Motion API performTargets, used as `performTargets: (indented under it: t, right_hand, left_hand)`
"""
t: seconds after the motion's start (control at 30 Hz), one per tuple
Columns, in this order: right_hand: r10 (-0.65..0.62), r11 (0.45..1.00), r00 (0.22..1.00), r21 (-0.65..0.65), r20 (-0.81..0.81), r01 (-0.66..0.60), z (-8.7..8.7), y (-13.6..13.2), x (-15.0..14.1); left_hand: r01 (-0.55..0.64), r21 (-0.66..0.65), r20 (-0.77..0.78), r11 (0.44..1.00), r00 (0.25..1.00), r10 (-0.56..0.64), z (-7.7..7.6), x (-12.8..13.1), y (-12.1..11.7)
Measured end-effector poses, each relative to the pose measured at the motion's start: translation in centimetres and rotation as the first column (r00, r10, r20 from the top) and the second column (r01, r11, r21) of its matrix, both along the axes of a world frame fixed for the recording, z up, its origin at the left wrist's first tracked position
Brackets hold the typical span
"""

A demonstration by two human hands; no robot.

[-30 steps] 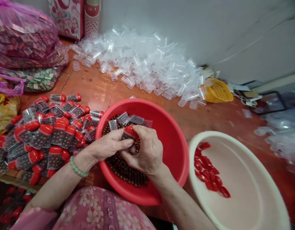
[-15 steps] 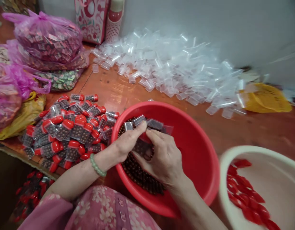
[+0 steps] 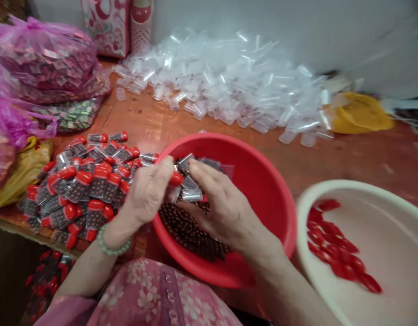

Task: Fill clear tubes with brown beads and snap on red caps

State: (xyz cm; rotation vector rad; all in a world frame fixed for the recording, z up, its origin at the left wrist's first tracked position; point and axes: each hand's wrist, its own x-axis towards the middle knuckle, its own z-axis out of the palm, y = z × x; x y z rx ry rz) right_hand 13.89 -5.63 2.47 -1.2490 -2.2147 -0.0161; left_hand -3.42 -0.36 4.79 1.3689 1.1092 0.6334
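My left hand hangs over the rim of a red plastic basin, its fingertips at a red-capped vial. The vial's body is hidden between my hands. My right hand is spread over several clear plastic vials lying on loose dark brown beads in the basin. A cream basin to the right holds red caps. Beyond my left wrist lies a heap of filled red-capped vials.
A large pile of clear plastic tubes covers the orange wooden table behind the basin. Pink bags of small packets and a yellow bag sit at the left. A yellow object lies at the right.
My hands have moved apart. The red cap now shows at my left fingertips instead of under my right hand. The whole view has shifted slightly.
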Motion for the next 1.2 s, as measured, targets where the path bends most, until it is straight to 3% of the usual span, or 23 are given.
performTargets:
  t: [0.03,0.07,0.13,0.17,0.23,0.33,0.4,0.47,0.57,0.63,0.73,0.83,1.0,1.2]
  right_hand:
    - [-0.057,0.997,0.998,-0.061,0.0,0.057,-0.1,0.3,1.1]
    - [-0.127,0.985,0.992,-0.116,0.005,0.126,-0.4,0.5,2.4]
    - [-0.229,0.944,0.973,-0.239,0.027,0.229,-1.3,0.7,4.7]
    - [-0.248,0.919,0.967,-0.304,0.048,0.251,-1.8,0.7,5.7]
    - [-0.246,0.873,0.964,-0.409,0.103,0.267,-2.8,0.7,7.0]
    - [-0.203,0.8,0.958,-0.529,0.203,0.282,-3.5,1.0,7.1]
    - [-0.141,0.758,0.961,-0.598,0.239,0.26,-3.5,1.2,6.5]
    - [-0.057,0.744,0.965,-0.634,0.257,0.213,-3.5,1.5,5.7]
    - [0.057,0.736,0.943,-0.652,0.328,0.182,-3.8,1.8,4.6]
    - [0.105,0.714,0.919,-0.672,0.38,0.196,-4.1,2.0,4.1]
    - [0.13,0.651,0.903,-0.722,0.41,0.234,-4.3,2.3,3.6]
    - [0.136,0.59,0.899,-0.763,0.415,0.263,-4.3,3.1,3.5]
    - [0.159,0.563,0.89,-0.78,0.427,0.273,-4.0,4.2,3.3]
    - [0.285,0.514,0.869,-0.83,0.404,0.217,-2.4,2.9,2.5]
  left_hand:
    - [-0.038,0.1,-0.065,0.994,0.997,0.045,0.0,-0.5,0.6]
    - [-0.048,0.287,-0.24,0.957,0.963,0.12,-0.2,-1.0,1.3]
    - [0.06,0.529,-0.559,0.847,0.775,0.295,-0.9,-1.8,2.4]
    - [0.15,0.573,-0.668,0.806,0.655,0.353,-1.4,-2.1,2.8]
    - [0.313,0.545,-0.799,0.778,0.474,0.369,-2.4,-2.6,3.4]
    - [0.443,0.48,-0.867,0.757,0.371,0.333,-3.4,-3.3,3.8]
    - [0.453,0.484,-0.864,0.749,0.382,0.327,-3.7,-3.6,3.8]
    - [0.431,0.526,-0.829,0.733,0.453,0.329,-3.5,-3.6,3.5]
    - [0.301,0.682,-0.64,0.666,0.686,0.345,-3.2,-2.9,2.5]
    - [0.194,0.744,-0.461,0.64,0.842,0.28,-3.1,-1.9,1.6]
    - [0.151,0.733,-0.29,0.663,0.951,0.104,-3.6,0.0,0.5]
    - [0.188,0.724,-0.284,0.663,0.958,0.039,-4.6,1.5,0.0]
    - [0.384,0.708,-0.492,0.593,0.871,0.023,-5.4,2.3,0.1]
    - [0.426,0.715,-0.524,0.554,0.851,0.022,-5.4,2.0,0.1]
